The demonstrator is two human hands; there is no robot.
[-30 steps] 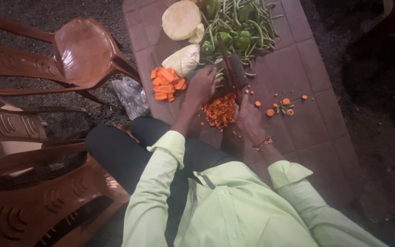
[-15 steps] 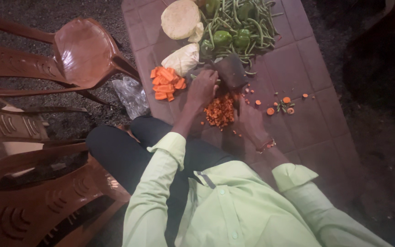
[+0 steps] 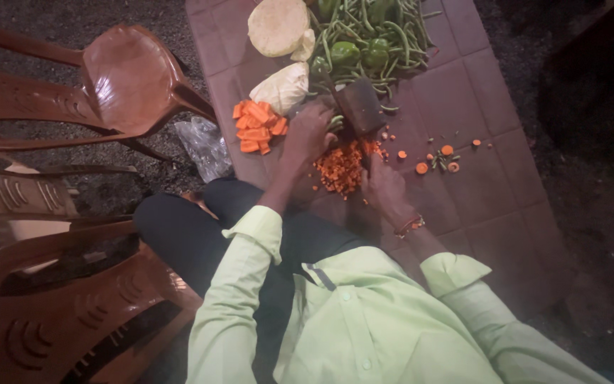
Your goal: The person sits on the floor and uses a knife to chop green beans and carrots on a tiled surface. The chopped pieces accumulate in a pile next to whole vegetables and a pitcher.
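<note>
Carrot everywhere on this tiled floor (image 3: pixel 492 178) — the person sits low over it, both arms reaching forward in pale green sleeves. Left hand (image 3: pixel 308 135) is curled, fingertips pressed down at the edge of the pile of chopped carrot (image 3: pixel 341 167), just beside the blade. Right hand (image 3: pixel 385 186) is closed around the handle of a broad cleaver (image 3: pixel 360 108), whose dark blade stands over the far side of the pile, tilted up toward the greens. To the left of the left hand sits a heap of carrot chunks (image 3: pixel 256 126), bigger pieces, close together. A few carrot slices (image 3: pixel 436 158) lie scattered to the right of the cleaver, well apart from the pile. Beyond the blade — a cabbage wedge (image 3: pixel 281 87), a round cabbage half (image 3: pixel 277 25), green peppers (image 3: pixel 353 52) and a tangle of green beans (image 3: pixel 392 25). Brown plastic chairs (image 3: pixel 119 82) crowd the left side, with a crumpled clear plastic bag (image 3: pixel 204 146) on the ground between them and the tiles.
</note>
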